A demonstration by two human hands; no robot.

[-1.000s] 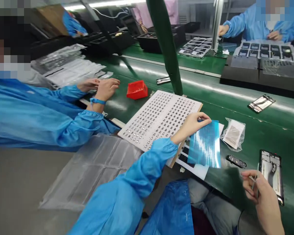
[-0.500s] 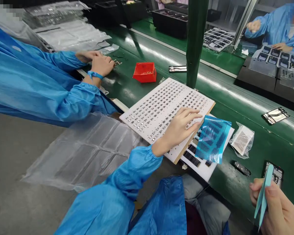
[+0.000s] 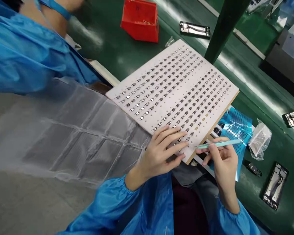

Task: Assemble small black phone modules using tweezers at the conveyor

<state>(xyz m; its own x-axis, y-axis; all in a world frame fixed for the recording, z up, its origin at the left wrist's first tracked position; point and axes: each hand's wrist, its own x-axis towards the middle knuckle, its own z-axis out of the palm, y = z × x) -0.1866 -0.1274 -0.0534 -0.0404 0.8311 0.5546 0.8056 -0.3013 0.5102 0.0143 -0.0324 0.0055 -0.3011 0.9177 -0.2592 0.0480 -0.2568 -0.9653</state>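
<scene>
Head view: on the white board (image 3: 170, 101), the left hand (image 3: 159, 152) is lying spread-fingered, grasping nothing; at the board's right edge, the right hand (image 3: 224, 161) is pinching teal tweezers (image 3: 219, 144). Light bracing is probably helping tip control.

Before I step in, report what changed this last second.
The left hand let go of the shiny blue perforated sheet and now lies over the flat white board. The right hand moved left to the board's near corner, still holding the pale turquoise tweezers. The red plastic bin stayed put.
</scene>
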